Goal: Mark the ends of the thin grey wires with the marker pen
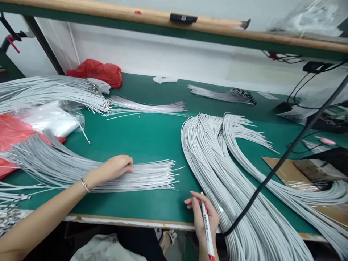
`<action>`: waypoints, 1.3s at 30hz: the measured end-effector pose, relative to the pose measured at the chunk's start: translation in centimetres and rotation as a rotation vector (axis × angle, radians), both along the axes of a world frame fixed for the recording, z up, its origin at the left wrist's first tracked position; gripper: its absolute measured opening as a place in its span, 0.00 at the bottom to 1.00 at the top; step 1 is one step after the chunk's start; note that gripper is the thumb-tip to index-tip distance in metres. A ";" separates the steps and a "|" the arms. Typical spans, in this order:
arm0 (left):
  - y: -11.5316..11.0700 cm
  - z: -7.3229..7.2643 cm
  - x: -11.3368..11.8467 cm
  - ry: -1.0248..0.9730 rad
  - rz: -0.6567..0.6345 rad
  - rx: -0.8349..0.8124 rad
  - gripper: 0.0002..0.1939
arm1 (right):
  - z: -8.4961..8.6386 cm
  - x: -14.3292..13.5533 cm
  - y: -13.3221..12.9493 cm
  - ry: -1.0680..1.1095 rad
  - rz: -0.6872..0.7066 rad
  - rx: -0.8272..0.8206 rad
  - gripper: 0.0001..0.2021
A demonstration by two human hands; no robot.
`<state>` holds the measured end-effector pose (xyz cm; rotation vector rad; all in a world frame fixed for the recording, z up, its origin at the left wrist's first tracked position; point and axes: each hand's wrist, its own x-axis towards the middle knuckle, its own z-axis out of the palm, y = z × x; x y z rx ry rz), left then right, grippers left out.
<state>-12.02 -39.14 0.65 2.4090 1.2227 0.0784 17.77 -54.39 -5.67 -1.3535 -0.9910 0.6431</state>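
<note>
My left hand (118,168) rests on a spread bundle of thin grey cables (152,177), its fingers bent down over the strands; whether it grips any is hidden. The cable ends fan out to the right of it. Near the table's front edge, my right hand (202,214) holds a white marker with red ends (207,228) across its palm, the thumb and index finger stretched out. Right of that hand, a thick bundle of light grey cables (217,163) curves over the front edge.
Cables with metal ends (54,90) lie at the back left by a red bag (98,72). Thinner wire bundles (160,107) lie further back. A black cord (282,159) crosses the right side diagonally. Cardboard (288,172) lies at right. A shelf edge (152,12) spans the top.
</note>
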 end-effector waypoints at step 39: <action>-6.5 5.5 6.5 -0.322 -0.258 -0.529 0.17 | 4.8 -7.6 1.7 0.093 0.244 -0.028 0.17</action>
